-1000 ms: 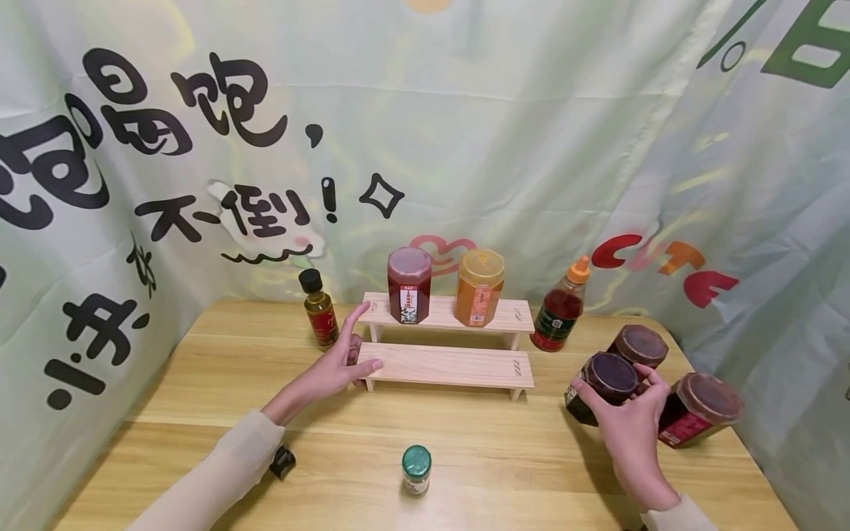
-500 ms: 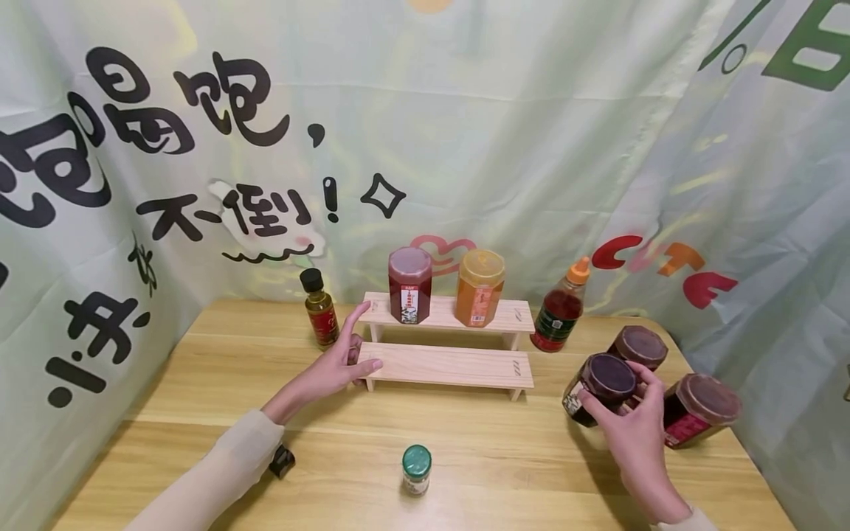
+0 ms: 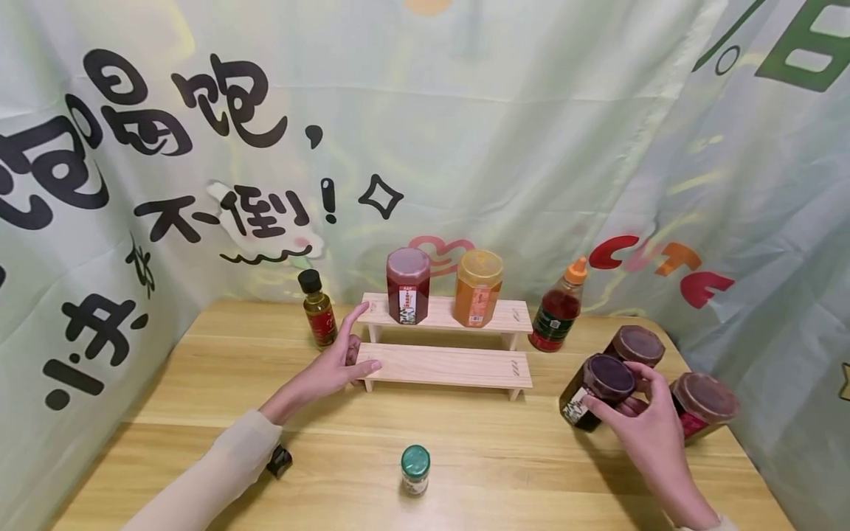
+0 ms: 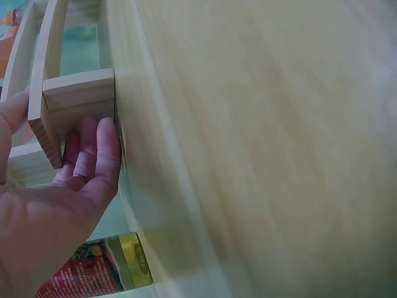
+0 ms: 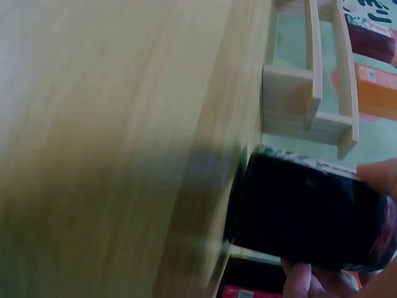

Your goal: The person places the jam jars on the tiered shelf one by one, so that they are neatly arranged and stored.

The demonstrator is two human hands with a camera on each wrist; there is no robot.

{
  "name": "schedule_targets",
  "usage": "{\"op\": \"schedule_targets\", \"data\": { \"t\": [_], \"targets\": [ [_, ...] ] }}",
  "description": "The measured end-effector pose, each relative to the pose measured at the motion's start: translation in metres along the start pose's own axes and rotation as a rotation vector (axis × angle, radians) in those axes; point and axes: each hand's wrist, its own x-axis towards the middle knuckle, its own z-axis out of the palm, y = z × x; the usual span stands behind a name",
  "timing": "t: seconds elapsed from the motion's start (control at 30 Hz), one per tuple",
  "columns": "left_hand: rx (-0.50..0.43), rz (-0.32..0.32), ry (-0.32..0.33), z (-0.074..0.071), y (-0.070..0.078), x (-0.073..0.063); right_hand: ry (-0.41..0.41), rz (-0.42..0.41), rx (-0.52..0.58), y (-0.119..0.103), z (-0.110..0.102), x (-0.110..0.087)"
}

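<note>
My left hand (image 3: 335, 365) holds the left end of a two-tier wooden rack (image 3: 445, 366). Its thumb lies on the lower board, and the left wrist view shows several fingers (image 4: 99, 152) bent beneath that board against its leg. With thumb and fingers, my right hand (image 3: 654, 435) grips a dark octagonal jar (image 3: 594, 387), whose white label faces front left. In the right wrist view, the tilted jar's base is right at the tabletop. Behind it stands another dark jar (image 3: 639, 344); a jar with a pink label (image 3: 709, 398) is partly hidden by the right hand.
A dark red jar (image 3: 408, 284) and an amber jar (image 3: 478, 287) occupy the upper tier. An oil bottle (image 3: 321, 313) is left of the rack, an orange-capped sauce bottle (image 3: 556, 313) right. A green-lidded shaker (image 3: 415, 468) stands in front. Printed cloth (image 3: 505, 147) hangs behind the table.
The dark jar in my right hand has turned, bringing its white label further into view, and has shifted slightly left. The left hand keeps its place on the rack.
</note>
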Motion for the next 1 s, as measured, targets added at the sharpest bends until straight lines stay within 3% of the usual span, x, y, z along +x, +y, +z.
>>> {"op": "schedule_targets", "data": {
  "t": [0.27,0.57,1.0],
  "targets": [
    [-0.02,-0.021,-0.026,-0.004,0.002,-0.002,-0.065,-0.041,0.018,-0.002,-0.002,-0.005],
    [-0.028,-0.026,-0.037,-0.008,-0.002,-0.005,-0.079,-0.035,0.231,-0.034,0.011,-0.013],
    [-0.03,-0.03,-0.054,-0.014,0.004,-0.003,-0.144,-0.264,0.224,-0.071,0.029,-0.018]
  ]
}}
